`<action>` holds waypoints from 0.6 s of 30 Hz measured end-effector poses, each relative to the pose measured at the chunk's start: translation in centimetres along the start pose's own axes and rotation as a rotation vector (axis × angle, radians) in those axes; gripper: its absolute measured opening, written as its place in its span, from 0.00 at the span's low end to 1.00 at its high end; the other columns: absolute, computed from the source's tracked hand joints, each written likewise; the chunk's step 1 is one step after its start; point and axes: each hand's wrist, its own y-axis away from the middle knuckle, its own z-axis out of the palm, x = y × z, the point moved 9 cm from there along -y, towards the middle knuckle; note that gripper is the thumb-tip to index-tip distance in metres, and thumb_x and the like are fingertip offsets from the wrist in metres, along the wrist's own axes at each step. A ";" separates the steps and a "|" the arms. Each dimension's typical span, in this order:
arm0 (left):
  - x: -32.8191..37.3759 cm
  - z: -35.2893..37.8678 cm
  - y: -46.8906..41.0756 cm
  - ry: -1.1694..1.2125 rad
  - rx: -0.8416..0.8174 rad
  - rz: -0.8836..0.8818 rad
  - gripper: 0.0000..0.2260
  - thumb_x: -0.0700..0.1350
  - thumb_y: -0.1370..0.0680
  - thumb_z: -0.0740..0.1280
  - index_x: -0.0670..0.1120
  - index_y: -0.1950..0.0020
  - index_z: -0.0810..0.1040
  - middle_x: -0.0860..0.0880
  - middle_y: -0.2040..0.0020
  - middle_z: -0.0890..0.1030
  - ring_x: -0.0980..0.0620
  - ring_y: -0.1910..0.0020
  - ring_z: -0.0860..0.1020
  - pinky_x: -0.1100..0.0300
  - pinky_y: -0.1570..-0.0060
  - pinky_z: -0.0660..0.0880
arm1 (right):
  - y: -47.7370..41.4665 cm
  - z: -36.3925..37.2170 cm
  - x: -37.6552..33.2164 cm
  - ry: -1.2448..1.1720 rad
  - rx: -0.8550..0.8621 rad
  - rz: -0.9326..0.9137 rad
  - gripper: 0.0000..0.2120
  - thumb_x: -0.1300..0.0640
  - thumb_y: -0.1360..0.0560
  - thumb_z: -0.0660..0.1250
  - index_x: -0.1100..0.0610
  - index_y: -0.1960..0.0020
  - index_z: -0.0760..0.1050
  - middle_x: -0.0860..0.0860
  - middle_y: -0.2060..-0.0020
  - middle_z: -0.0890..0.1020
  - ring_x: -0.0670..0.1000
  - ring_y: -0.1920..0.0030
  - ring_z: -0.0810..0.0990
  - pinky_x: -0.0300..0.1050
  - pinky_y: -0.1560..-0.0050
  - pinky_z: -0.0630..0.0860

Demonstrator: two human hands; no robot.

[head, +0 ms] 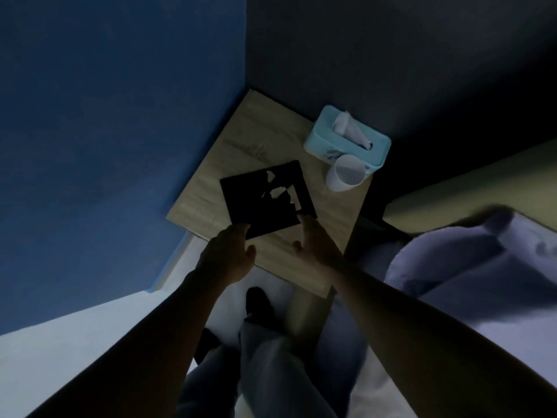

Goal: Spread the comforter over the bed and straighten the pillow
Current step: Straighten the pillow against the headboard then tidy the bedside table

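The room is dim. A light wood surface (241, 152) fills the corner where a blue wall (105, 116) meets a darker grey wall (391, 55). At its far right edge stands a pale blue tissue box (346, 137) with a white tissue poking up from its slot, and a white cup (346, 173) sits just in front of the box, touching or nearly touching it. Toward the middle of the surface lies a flat black square card (262, 203) with pale irregular patches on its face; what the patches are cannot be told. Below the surface a pale floor (75, 342) runs along the blue wall.

To the right is the bed, with a yellowish headboard (482, 182) against the grey wall. A bluish pillow (446, 260) lies bunched at the bed's head, next to the surface's right side, and more pale bedding (536, 236) lies rumpled behind it; whether that is the comforter cannot be told.

Both bare forearms reach forward over the person's trousered legs (265, 357) and dark shoe (259, 300). The left hand (229, 254) is at the card's near left corner, its fingers curled loosely with the tips touching or overlapping the card's edge. The right hand (313, 236) is at the card's near right corner, thumb apart and fingers extended toward the card. Whether either hand actually pinches the card cannot be told in this light.
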 end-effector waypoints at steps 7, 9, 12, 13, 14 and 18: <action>-3.8 5.6 -3.7 -0.015 0.117 -0.042 0.32 0.50 0.20 0.63 0.47 0.21 0.51 0.40 0.20 0.53 0.41 0.21 0.49 0.46 0.24 0.54 | -4.4 2.0 3.2 -0.085 0.263 0.024 0.37 0.53 0.21 0.63 0.57 0.19 0.47 0.58 0.20 0.52 0.59 0.20 0.50 0.55 0.21 0.53; -3.8 7.1 -4.1 -0.050 0.136 -0.033 0.33 0.51 0.20 0.63 0.47 0.21 0.50 0.39 0.20 0.52 0.39 0.21 0.47 0.44 0.24 0.52 | -4.5 2.3 3.6 -0.150 0.335 -0.011 0.36 0.55 0.21 0.63 0.58 0.19 0.50 0.59 0.21 0.55 0.59 0.21 0.53 0.56 0.22 0.57; -3.5 8.2 -4.1 -0.038 0.204 -0.032 0.33 0.51 0.21 0.63 0.48 0.21 0.51 0.40 0.21 0.53 0.38 0.21 0.49 0.43 0.24 0.52 | -4.0 2.2 4.0 -0.242 0.478 -0.063 0.31 0.55 0.21 0.64 0.56 0.21 0.56 0.58 0.24 0.63 0.57 0.24 0.60 0.54 0.25 0.63; -3.5 8.0 -4.0 0.008 0.248 -0.036 0.31 0.50 0.21 0.64 0.48 0.22 0.54 0.41 0.22 0.57 0.37 0.22 0.53 0.42 0.25 0.54 | -3.8 2.0 4.1 -0.275 0.534 -0.070 0.29 0.55 0.21 0.64 0.55 0.22 0.60 0.57 0.26 0.66 0.56 0.26 0.63 0.53 0.27 0.65; -3.4 7.7 -3.9 0.075 0.300 -0.037 0.29 0.49 0.22 0.65 0.49 0.23 0.57 0.41 0.24 0.62 0.37 0.25 0.58 0.41 0.26 0.58 | -3.6 1.8 4.4 -0.309 0.580 -0.073 0.26 0.55 0.20 0.65 0.55 0.24 0.63 0.56 0.28 0.68 0.55 0.27 0.66 0.52 0.28 0.68; -3.7 6.3 -3.0 0.372 0.528 -0.066 0.20 0.45 0.23 0.66 0.49 0.34 0.66 0.44 0.42 0.77 0.41 0.44 0.77 0.40 0.42 0.75 | -3.8 1.4 6.1 -0.485 0.638 -0.045 0.18 0.56 0.20 0.65 0.53 0.31 0.70 0.53 0.34 0.74 0.51 0.33 0.72 0.43 0.36 0.71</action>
